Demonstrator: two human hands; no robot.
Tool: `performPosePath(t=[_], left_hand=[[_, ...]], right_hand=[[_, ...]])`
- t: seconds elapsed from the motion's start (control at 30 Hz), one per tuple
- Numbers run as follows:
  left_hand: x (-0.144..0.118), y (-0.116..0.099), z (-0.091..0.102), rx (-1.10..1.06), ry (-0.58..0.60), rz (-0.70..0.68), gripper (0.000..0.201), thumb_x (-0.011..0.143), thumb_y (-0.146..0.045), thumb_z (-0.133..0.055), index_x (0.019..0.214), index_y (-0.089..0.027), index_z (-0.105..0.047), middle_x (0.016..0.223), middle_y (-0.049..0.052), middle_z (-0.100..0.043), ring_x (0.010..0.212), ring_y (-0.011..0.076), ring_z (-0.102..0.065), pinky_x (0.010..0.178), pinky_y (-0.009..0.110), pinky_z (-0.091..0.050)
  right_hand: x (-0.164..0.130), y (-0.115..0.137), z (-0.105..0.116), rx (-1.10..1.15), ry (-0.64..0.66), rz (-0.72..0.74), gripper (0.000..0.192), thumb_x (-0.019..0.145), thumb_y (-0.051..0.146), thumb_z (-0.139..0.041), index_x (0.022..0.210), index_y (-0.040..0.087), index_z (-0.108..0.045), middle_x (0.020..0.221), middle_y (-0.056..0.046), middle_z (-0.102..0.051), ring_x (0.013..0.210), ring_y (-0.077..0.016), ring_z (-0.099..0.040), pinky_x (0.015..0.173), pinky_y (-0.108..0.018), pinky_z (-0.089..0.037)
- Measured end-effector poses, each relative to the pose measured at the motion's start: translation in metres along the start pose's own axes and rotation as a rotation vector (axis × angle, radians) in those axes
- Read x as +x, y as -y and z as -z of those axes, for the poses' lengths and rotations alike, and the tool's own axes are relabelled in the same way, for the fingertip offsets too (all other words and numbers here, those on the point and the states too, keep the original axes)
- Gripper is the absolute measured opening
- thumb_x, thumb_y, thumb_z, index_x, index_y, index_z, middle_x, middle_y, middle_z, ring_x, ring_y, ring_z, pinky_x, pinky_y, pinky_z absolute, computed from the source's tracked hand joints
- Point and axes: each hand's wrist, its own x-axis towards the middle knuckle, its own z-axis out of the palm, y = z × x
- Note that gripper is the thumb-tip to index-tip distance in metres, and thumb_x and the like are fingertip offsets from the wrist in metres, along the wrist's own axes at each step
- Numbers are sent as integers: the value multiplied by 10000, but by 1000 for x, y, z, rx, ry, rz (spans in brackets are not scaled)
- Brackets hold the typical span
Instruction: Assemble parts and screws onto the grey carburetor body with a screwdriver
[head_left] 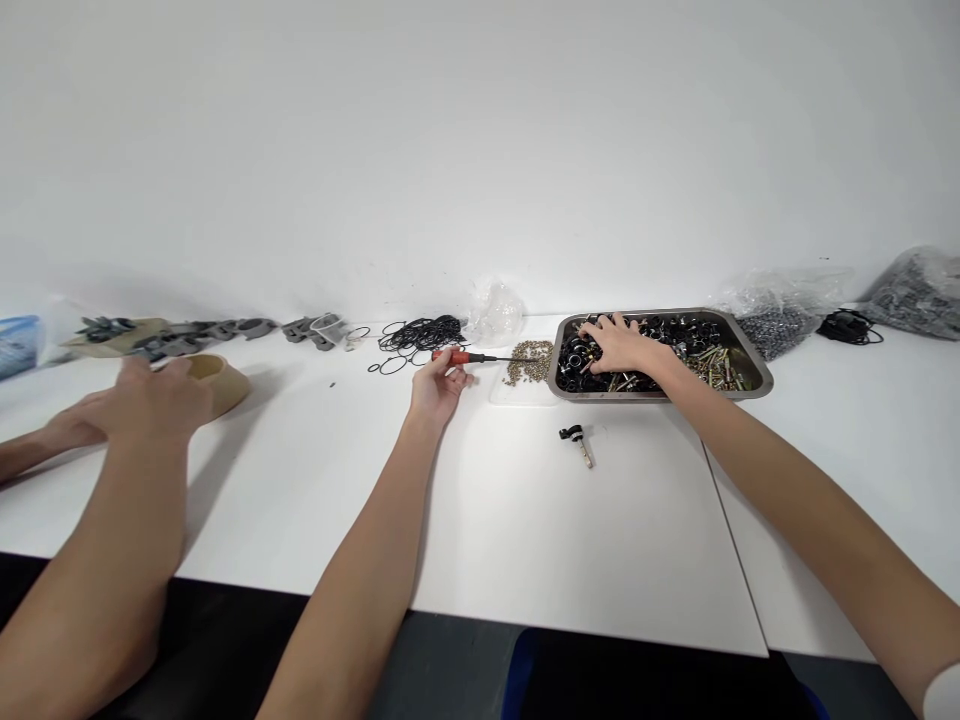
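My left hand (pixel 439 385) is closed around the red handle of a screwdriver (pixel 459 357). Its dark shaft points right, over a heap of small brass-coloured pieces (pixel 531 362) on a clear plastic sheet or lid (pixel 517 395). My right hand (pixel 621 345) reaches into a metal tray (pixel 660 397), fingers spread and bent down among black fittings and brass-coloured pins; the fingertips are partly hidden by the parts. On the white table in front of the tray lies a black fitting with a metal pin (pixel 577 443).
Black rubber rings (pixel 424 335) lie beyond my left hand, beside a crumpled clear bag (pixel 495 310). A bag of dark parts (pixel 780 325) stands right of the tray. At left, a co-worker's hands hold a tan bowl-like container (pixel 229 385); grey parts (pixel 176 340) line the wall.
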Motion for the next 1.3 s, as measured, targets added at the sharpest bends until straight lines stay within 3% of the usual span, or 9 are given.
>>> performPosePath(t=[0.23, 0.67, 1.1, 1.3], left_hand=[[-1, -1, -1, 1, -6, 1, 118, 891, -188, -624, 849, -111, -701, 687, 34, -656, 414, 60, -429, 482, 245, -494], [-2, -2, -2, 2, -13, 7, 132, 895, -189, -609, 843, -108, -699, 695, 35, -653, 426, 60, -442, 493, 239, -499], [4, 3, 5, 15, 7, -9, 162, 821, -260, -775, 847, -123, -693, 663, 12, -619, 439, 58, -458, 495, 232, -491], [3, 2, 4, -7, 2, -5, 113, 848, -215, -709, 864, -104, -702, 681, 25, -645, 438, 62, -463, 496, 236, -491]], right_hand=[[-3, -1, 1, 10, 6, 13, 711, 792, 385, -701, 1453, 210, -505, 1418, -202, -510, 1400, -456, -351, 1118, -703, -286], [-1, -3, 2, 40, -22, 12, 636, 740, 353, -746, 1338, 243, -559, 1303, -156, -572, 1308, -417, -410, 1070, -621, -327], [-2, -4, 1, -5, -64, 36, 653, 697, 347, -768, 1302, 235, -549, 1319, -159, -588, 1281, -420, -436, 1003, -571, -388], [-2, -5, 0, 29, -107, 57, 554, 722, 225, -687, 1257, 254, -545, 1339, -122, -581, 1235, -376, -459, 924, -501, -427]])
